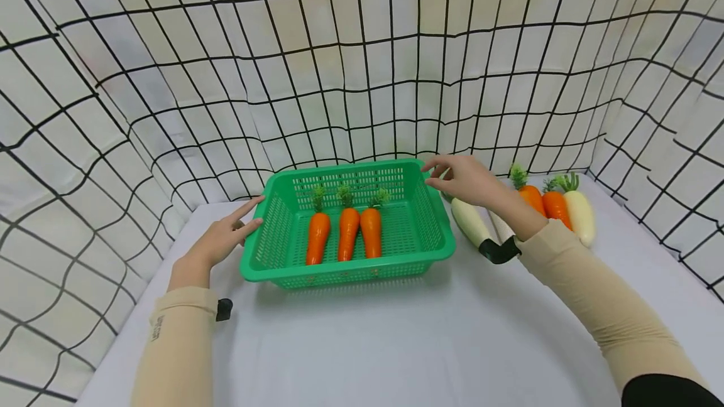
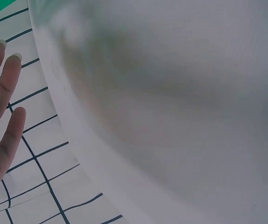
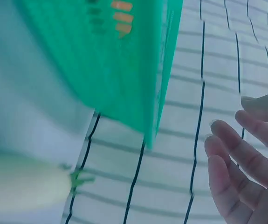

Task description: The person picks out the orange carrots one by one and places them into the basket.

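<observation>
A green perforated plastic basket stands on the white surface, holding an orange toy carrot, a middle carrot and a right-hand carrot, each with a leafy top. My left hand is at the basket's left side, its extended fingers at the rim; the head view does not settle whether they touch. Over the basket's back right corner hovers my right hand, fingers loosely bent and nothing held. In the right wrist view, those relaxed fingers are apart from the basket wall.
Right of the basket lie a white radish, another pale radish, and carrots partly hidden by my right forearm. Black grid netting over white cloth borders the table at the back and sides.
</observation>
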`<state>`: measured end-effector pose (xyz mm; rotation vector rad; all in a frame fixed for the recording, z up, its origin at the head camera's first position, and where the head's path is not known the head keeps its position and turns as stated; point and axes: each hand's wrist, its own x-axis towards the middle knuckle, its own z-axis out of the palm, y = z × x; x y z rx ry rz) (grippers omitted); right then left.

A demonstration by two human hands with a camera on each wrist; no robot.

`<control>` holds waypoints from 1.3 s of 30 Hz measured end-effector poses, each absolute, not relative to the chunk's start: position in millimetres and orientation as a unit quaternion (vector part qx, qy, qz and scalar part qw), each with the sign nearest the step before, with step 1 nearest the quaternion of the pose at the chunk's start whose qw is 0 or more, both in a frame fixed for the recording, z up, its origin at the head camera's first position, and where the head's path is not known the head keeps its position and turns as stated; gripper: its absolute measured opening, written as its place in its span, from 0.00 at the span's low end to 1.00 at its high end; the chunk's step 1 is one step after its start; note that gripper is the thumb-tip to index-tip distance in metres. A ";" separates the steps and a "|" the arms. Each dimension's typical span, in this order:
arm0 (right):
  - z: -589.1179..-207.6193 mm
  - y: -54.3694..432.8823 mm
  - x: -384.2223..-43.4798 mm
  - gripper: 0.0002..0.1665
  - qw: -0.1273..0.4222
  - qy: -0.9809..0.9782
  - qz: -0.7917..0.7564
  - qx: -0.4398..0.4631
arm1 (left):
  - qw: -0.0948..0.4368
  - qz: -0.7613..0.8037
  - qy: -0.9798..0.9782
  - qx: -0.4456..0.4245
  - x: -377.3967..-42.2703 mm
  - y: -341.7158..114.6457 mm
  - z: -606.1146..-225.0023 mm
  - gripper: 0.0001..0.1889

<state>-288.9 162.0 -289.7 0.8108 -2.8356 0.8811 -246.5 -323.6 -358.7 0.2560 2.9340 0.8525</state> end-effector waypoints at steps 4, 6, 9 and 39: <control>-292.9 184.9 -284.6 0.19 0.046 -0.921 0.291 0.256 | 0.040 0.278 0.956 0.080 -245.9 -324.1 -360.5 0.38; -295.9 195.6 -281.6 0.19 0.064 -0.922 0.285 0.255 | 0.040 0.276 0.957 0.078 -245.7 -323.6 -360.9 0.38; -302.9 211.7 -278.9 0.20 0.089 -0.924 0.277 0.248 | 0.039 0.275 0.957 0.080 -245.7 -322.7 -360.7 0.38; -374.1 317.9 -299.0 0.45 -0.047 -0.976 0.211 0.023 | 0.047 0.269 0.959 0.077 -245.1 -323.4 -354.7 0.38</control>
